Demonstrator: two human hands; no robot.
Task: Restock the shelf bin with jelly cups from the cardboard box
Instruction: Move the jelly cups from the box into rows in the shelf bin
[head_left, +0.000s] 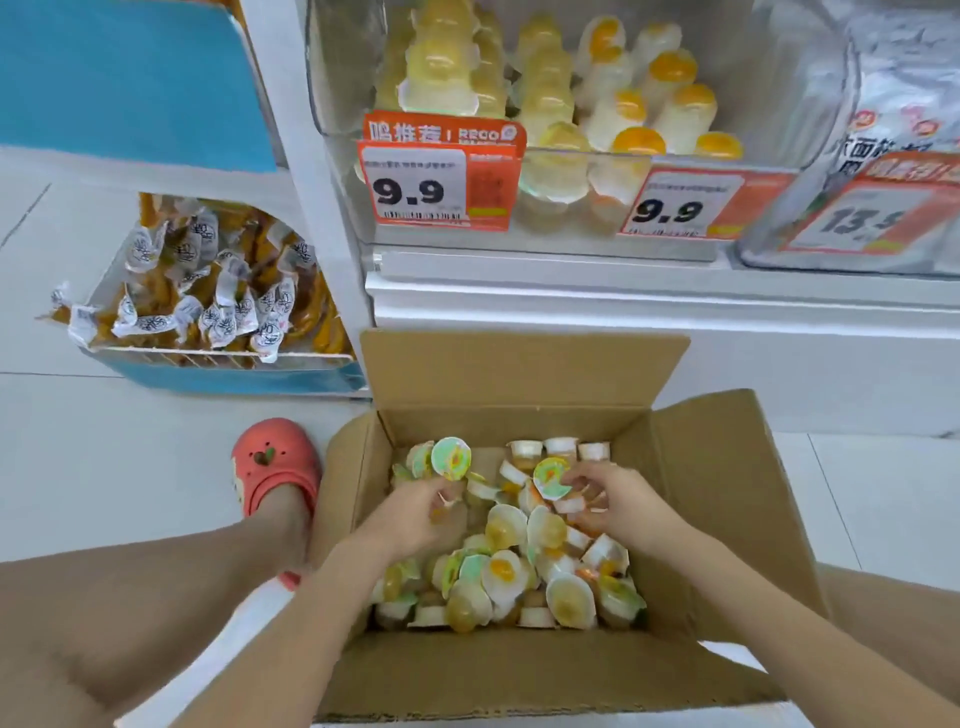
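An open cardboard box stands on the floor below the shelf, with several jelly cups loose in its bottom. My left hand reaches into the box's left side, its fingers curled round jelly cups. My right hand is in the box's middle right and grips jelly cups, one with a green and yellow lid. Above, a clear shelf bin holds stacked yellow and orange jelly cups behind 9.9 price tags.
A blue and white display bin of wrapped snacks stands at the left on the floor. A foot in a red clog rests beside the box's left flap. Another clear bin with white packets sits at the right of the shelf.
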